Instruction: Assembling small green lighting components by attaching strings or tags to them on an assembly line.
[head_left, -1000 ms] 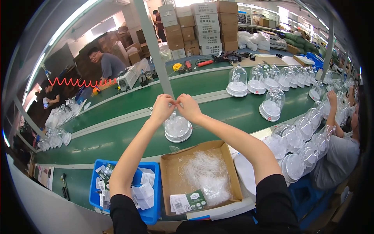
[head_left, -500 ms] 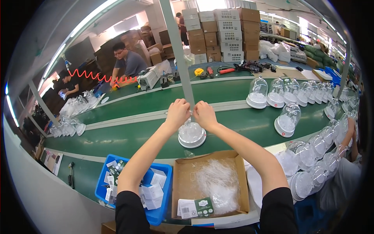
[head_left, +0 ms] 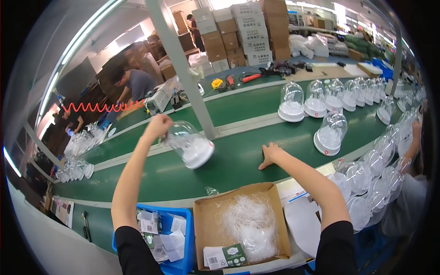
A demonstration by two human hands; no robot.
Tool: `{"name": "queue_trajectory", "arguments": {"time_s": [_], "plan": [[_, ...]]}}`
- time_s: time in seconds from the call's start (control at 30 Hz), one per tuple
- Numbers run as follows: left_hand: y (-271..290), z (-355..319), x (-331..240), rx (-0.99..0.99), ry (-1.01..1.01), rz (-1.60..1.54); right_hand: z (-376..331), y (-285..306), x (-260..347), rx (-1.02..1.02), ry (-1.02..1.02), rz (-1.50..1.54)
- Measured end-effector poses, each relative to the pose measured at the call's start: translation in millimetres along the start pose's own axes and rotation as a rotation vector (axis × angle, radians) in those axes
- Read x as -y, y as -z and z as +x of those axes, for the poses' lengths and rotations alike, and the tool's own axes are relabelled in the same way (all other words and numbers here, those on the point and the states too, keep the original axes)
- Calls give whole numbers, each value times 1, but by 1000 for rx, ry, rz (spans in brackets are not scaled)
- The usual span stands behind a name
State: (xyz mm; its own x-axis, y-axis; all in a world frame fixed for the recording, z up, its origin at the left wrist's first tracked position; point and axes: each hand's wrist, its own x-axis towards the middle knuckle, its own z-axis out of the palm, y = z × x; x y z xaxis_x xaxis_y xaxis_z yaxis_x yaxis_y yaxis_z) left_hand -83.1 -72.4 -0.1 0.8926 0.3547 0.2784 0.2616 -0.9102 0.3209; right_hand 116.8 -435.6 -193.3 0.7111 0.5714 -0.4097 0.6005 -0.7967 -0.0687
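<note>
My left hand grips a clear dome jar by its top, with the fingers closed there. The jar has a round white base and tilts to the left over the green conveyor belt; whether its base touches the belt I cannot tell. My right hand holds nothing, its fingers apart and touching the belt right of the jar. Another dome jar with a white base and a small red spot stands further right.
In front of me are a blue bin of cards and leaflets and a cardboard tray with clear plastic strands. A metal post rises behind the held jar. Several dome jars line the far belt; others crowd the right, near another person's arm.
My left hand has moved left, tilting the dome jar and carrying it along. The right hand has let go of the jar's top and come down to the belt at right. The view has shifted.
</note>
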Motion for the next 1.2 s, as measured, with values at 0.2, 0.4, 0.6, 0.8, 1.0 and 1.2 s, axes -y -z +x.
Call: {"name": "queue_trajectory", "arguments": {"time_s": [0.2,0.4,0.6,0.8,1.0,1.2], "plan": [[15,55,52,-350,-92,292,-19,4,16,-49,49,46],[-48,93,49,-464,108,218,-15,-2,14,-42,26,61],[-101,99,68,-529,35,83,-17,1,20,-36,58,40],[-129,127,60,-385,-187,-137,-23,3,28,-5,54,28],[-147,113,52,-278,-50,-193,-22,-6,38,35,52,48],[-125,27,9,-341,-168,-194,-23,2,33,-67,30,81]]}}
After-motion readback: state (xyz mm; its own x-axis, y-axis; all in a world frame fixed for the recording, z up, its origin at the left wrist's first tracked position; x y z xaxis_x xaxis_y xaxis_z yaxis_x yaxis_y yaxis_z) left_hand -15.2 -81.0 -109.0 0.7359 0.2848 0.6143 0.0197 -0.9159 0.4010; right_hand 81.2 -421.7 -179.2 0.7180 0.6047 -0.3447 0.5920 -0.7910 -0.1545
